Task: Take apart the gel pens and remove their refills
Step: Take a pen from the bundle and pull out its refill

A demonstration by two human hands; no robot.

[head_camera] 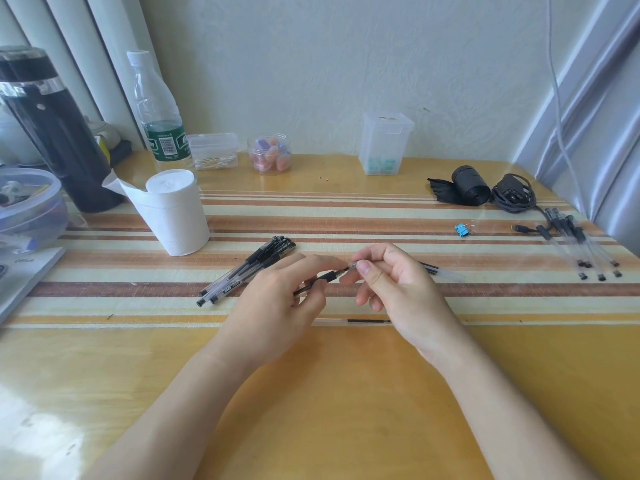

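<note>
left hand (277,299) curled around the black grip of a gel pen (320,279), just over the table (346,393) | right hand (391,282) pinching the pen's tip (353,266) with thumb and finger | one thin refill (353,321) lies below the hands | pile of pens (249,270) left | empty pen tubes (585,247) far right
</note>
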